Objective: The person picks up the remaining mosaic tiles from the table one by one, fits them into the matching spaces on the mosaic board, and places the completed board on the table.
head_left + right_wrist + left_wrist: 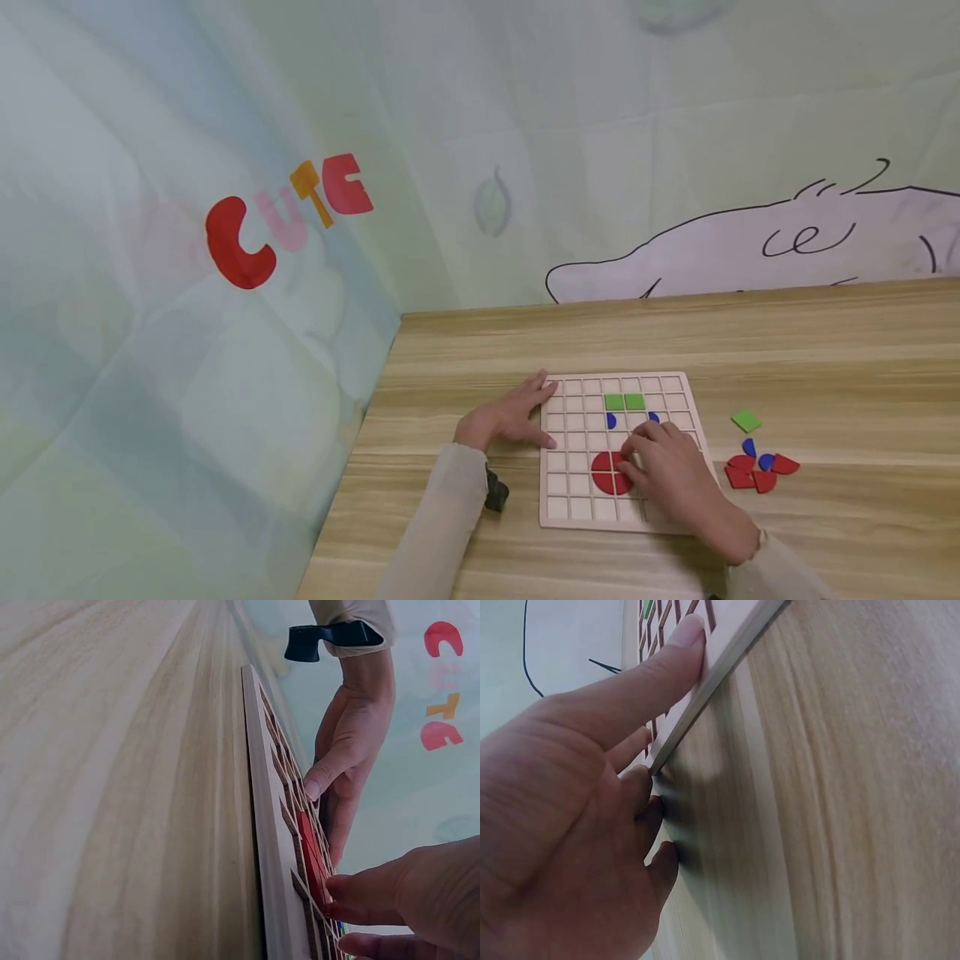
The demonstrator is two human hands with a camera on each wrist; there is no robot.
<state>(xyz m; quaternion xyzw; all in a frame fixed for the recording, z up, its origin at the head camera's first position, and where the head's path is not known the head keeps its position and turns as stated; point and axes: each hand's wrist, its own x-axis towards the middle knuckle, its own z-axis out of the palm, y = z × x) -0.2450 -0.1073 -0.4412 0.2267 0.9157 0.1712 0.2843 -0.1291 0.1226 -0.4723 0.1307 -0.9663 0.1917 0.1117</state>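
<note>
A pale wooden grid board (557,507) lies on the table. My left hand (513,412) rests at its left side, fingers spread; in the left wrist view the thumb (686,637) touches the board's top rim. Over the board's lower middle, my right hand (675,471) has thumb and finger pinched at a red quarter-circle piece, partly hidden by the fingertips. Beside it, red pieces (602,463) form a round shape across neighbouring cells. Two green squares (614,402) sit near the top. Below them are blue half-round pieces (611,421), the right one partly covered by my right hand.
Loose pieces lie right of the board: a green square (746,420), two blue pieces (766,462) and several red pieces (764,481). Cloth walls (465,100) border the wooden table (465,342) behind and to the left. A dark wrist device (496,490) is on the left wrist.
</note>
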